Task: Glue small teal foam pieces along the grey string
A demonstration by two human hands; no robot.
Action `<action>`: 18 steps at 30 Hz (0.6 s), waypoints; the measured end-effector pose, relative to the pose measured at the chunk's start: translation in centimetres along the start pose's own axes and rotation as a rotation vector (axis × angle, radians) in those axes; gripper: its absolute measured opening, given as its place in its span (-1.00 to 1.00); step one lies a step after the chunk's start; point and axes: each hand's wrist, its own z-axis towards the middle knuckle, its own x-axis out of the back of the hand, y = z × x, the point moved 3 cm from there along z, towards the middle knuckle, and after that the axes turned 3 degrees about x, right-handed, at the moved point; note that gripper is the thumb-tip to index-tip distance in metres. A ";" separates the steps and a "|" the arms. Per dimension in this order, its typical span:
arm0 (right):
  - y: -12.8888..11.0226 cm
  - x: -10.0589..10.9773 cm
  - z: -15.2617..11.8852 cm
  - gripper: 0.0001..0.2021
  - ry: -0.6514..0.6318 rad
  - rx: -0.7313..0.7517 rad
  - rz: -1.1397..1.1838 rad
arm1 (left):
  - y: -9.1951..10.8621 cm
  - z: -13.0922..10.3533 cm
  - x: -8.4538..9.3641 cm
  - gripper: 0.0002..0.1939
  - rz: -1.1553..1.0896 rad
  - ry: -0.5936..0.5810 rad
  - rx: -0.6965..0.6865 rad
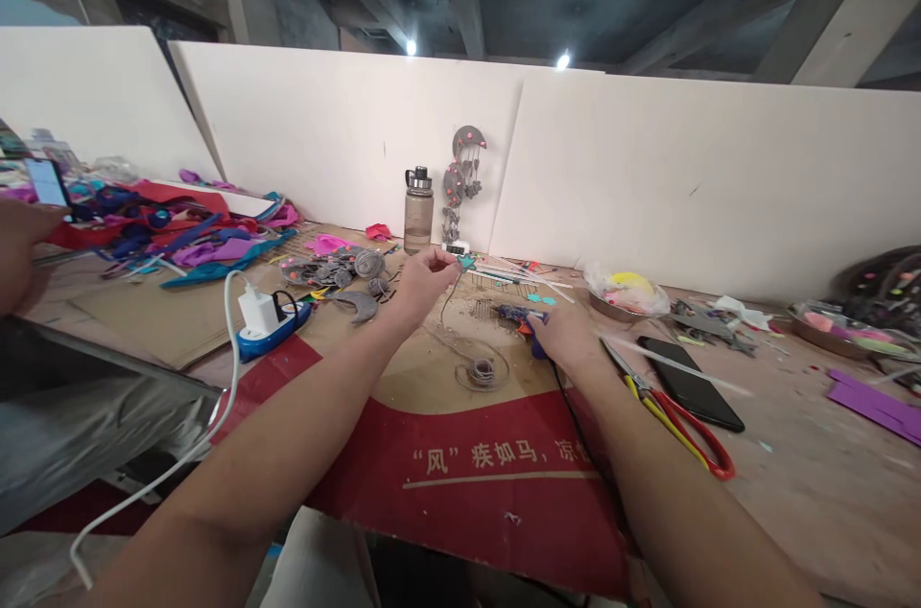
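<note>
Between the fingertips of my left hand (426,280) is a small teal felt piece (467,261), held above the table. A grey cord (444,301) trails down from it to a small coil of grey cord (482,372) on the cardboard. My right hand (565,336) is closed around a blue hot glue gun (538,345), whose nozzle points left. A dark cable runs from the glue gun toward the table's front edge. More teal pieces (541,298) lie just behind the glue gun, beside several white sticks (518,274).
Scissors (673,411) and a black phone (691,383) lie right of my right arm. A blue power strip (268,338) with a white charger is on the left. Behind stand a water bottle (418,215) and a grey felt hanging (467,169). At far left, another person's hand (25,244) is near a phone.
</note>
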 end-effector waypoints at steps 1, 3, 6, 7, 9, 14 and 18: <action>-0.8 0.3 -0.1 -0.67 0.011 -0.013 -0.038 | 0.2 -0.2 0.0 -0.85 0.072 0.021 -0.049; -2.9 0.4 -0.2 -0.79 0.015 -0.009 0.032 | 0.7 -0.6 -0.2 -0.87 0.207 0.063 -0.146; -6.3 -0.6 -0.7 -0.81 -0.036 -0.057 0.513 | 1.4 -1.3 -0.7 -0.88 0.324 0.094 -0.231; -7.4 -1.3 -1.0 -0.76 -0.086 -0.081 0.686 | 1.5 -1.5 -0.9 -0.88 0.347 0.090 -0.246; -9.0 -2.6 -1.6 -0.65 -0.171 -0.126 0.939 | 1.7 -1.8 -1.3 -0.88 0.383 0.064 -0.262; -9.9 -3.6 -2.3 -0.60 -0.244 -0.215 1.050 | 0.7 -1.8 -1.6 -0.90 0.360 0.011 -0.216; -9.3 -1.9 -1.9 -0.75 -0.092 -0.109 0.716 | -0.4 -1.4 -1.5 -0.90 0.274 -0.013 -0.153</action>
